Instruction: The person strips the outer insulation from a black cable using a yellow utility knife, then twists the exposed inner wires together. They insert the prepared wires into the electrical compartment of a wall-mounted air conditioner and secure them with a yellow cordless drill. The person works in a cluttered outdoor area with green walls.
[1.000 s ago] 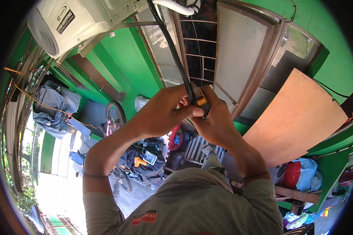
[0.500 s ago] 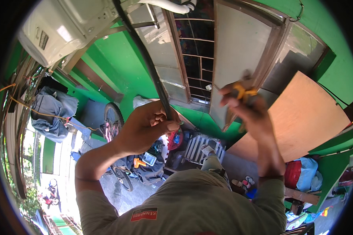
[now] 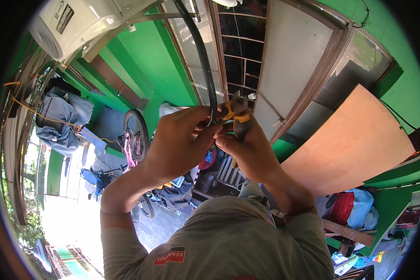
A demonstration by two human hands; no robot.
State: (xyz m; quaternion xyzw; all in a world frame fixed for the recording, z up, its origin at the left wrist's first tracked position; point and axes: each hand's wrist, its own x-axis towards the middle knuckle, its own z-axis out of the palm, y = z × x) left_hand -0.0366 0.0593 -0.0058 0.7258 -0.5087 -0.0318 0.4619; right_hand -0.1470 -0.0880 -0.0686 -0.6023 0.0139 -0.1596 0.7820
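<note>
My left hand [image 3: 184,140] is closed, thumb against fingers, around the lower end of a thick black cable [image 3: 203,56] that hangs from above. Close against it, my right hand [image 3: 247,151] grips a pair of pliers [image 3: 240,117] with orange-yellow and dark grey parts. The plier jaws point up and away from me. My right thumb and fingertips meet the left fingertips at the cable's end. What exactly is pinched between them is hidden by the fingers.
A white outdoor unit [image 3: 79,23] sits on a bracket at upper left. A louvred window [image 3: 242,56] and brown-framed panels line the green wall ahead. A plywood sheet [image 3: 350,144] leans at right. Below stand a bicycle [image 3: 135,135] and a striped stool [image 3: 229,173].
My right hand has come in from the right with the pliers and now meets my left hand at the cable end. The view has shifted slightly.
</note>
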